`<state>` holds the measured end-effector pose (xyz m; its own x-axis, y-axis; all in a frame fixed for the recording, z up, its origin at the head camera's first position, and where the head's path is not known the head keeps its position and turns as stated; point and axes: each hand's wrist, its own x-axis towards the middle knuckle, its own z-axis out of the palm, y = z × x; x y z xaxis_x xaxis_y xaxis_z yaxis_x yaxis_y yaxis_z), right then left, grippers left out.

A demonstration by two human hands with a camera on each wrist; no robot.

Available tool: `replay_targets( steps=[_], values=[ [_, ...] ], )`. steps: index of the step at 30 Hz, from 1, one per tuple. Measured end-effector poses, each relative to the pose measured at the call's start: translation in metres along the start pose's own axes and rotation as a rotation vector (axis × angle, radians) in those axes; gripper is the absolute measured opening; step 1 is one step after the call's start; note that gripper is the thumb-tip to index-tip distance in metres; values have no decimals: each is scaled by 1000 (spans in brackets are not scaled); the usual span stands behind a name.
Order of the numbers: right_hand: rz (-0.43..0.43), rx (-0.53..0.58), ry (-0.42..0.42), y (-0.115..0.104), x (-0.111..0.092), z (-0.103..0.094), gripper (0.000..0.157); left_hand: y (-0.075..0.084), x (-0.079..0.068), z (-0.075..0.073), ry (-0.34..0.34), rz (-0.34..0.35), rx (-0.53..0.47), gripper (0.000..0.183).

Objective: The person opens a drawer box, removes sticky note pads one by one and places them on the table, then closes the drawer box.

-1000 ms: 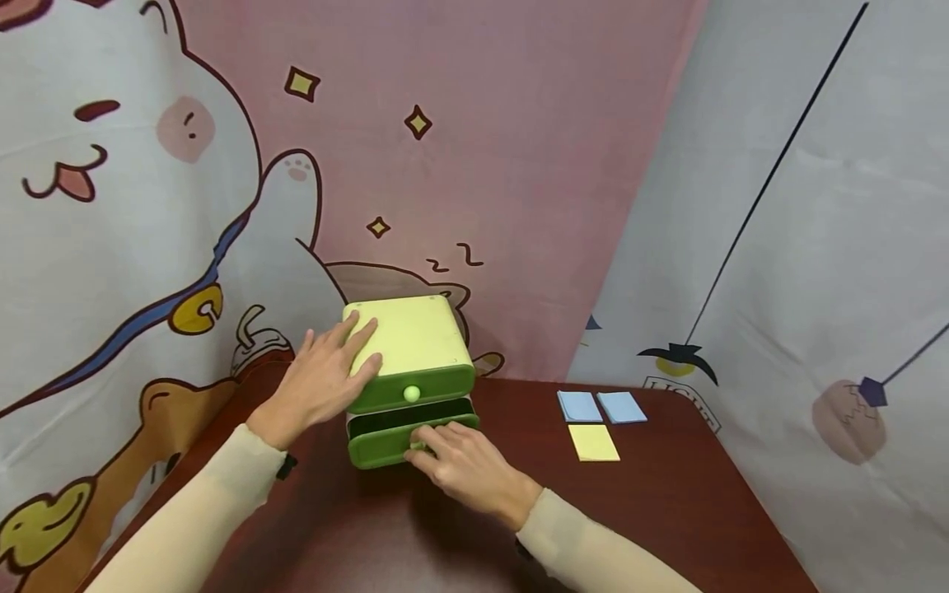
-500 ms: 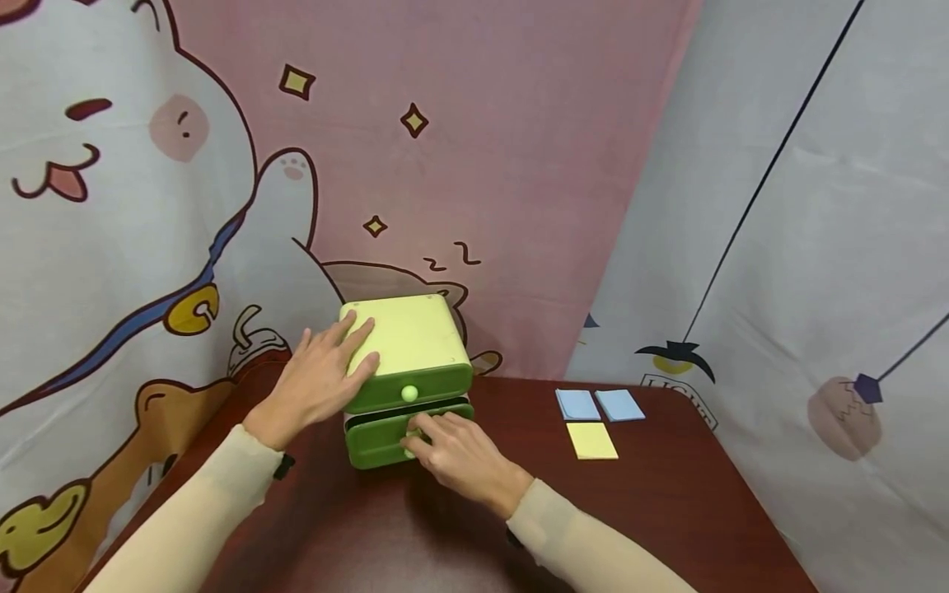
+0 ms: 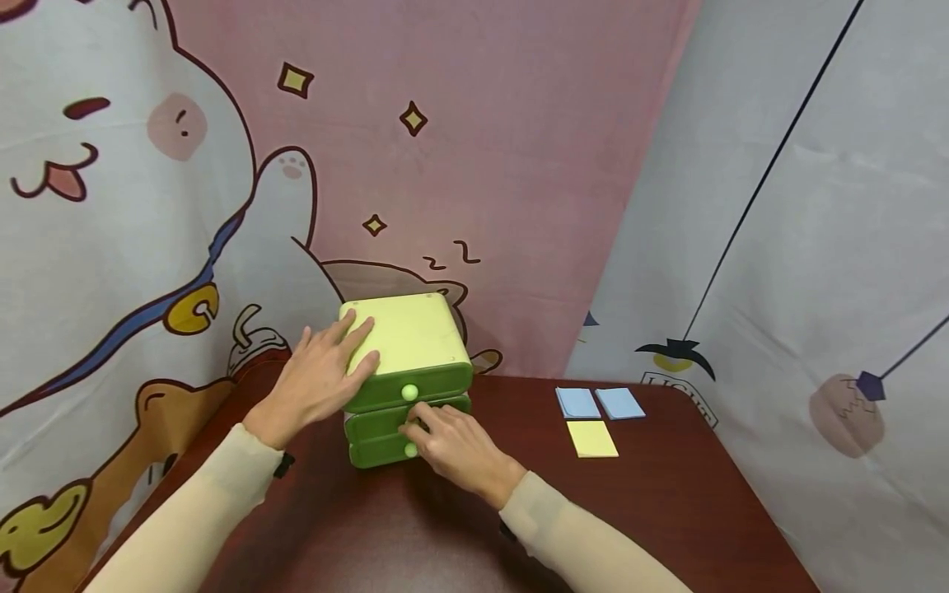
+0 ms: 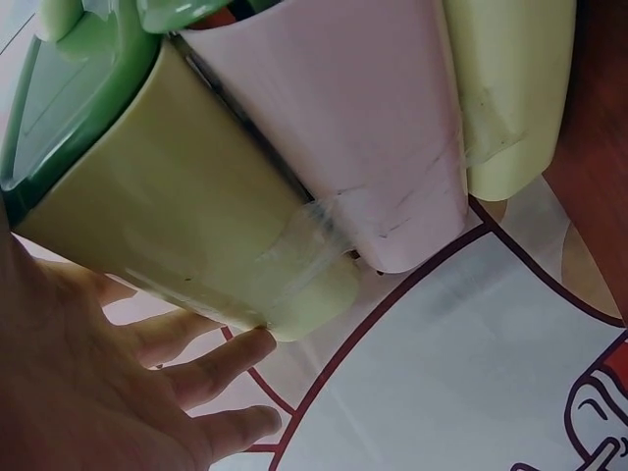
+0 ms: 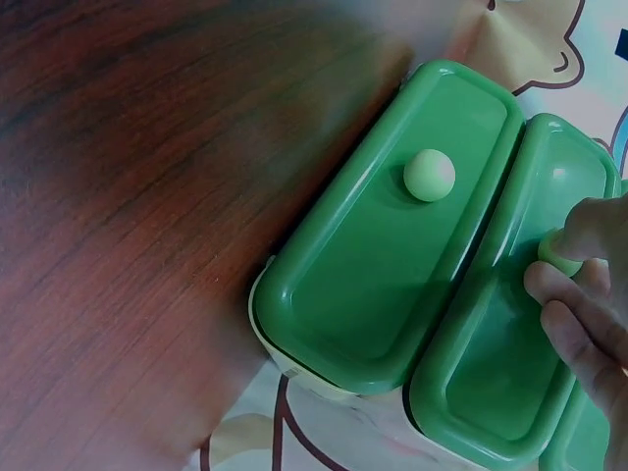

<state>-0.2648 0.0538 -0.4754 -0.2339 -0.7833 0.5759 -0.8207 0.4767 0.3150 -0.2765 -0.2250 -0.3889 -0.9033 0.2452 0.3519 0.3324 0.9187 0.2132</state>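
Note:
A small drawer cabinet [image 3: 404,333] with a pale yellow top stands on the table, and its three green drawers are stacked one above another. My left hand [image 3: 311,383] rests spread on the left part of the top; the left wrist view shows its fingers [image 4: 221,368] extended along the yellow side. My right hand [image 3: 460,449] pinches the round knob [image 5: 559,252] of the middle drawer [image 5: 510,363], which sits almost flush. Below it, the bottom drawer [image 5: 392,245] is in, its pale knob [image 5: 429,176] uncovered. The top drawer's knob [image 3: 410,393] is also untouched.
Two blue sticky-note pads [image 3: 577,403] [image 3: 620,403] and one yellow pad [image 3: 592,439] lie right of the cabinet on the dark red-brown table [image 3: 667,494]. A printed cartoon cloth [image 3: 519,165] hangs close behind the cabinet and along the sides.
The middle drawer, pulled out a second ago with its dark inside showing, has slid back in with my right hand on its knob. The bottom drawer's knob has come into view. My left hand stays put.

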Motion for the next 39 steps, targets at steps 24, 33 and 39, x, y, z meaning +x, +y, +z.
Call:
replay_targets(
  steps=[24, 33, 39],
  values=[
    [31, 33, -47, 2, 0, 1, 25, 3, -1, -3, -32, -7, 9, 78],
    [57, 89, -39, 0, -6, 3, 29, 3, -2, -3, -46, -14, 13, 79],
    [53, 82, -23, -1, -9, 2, 27, 4, 0, -5, -55, -21, 25, 80]
  ],
)
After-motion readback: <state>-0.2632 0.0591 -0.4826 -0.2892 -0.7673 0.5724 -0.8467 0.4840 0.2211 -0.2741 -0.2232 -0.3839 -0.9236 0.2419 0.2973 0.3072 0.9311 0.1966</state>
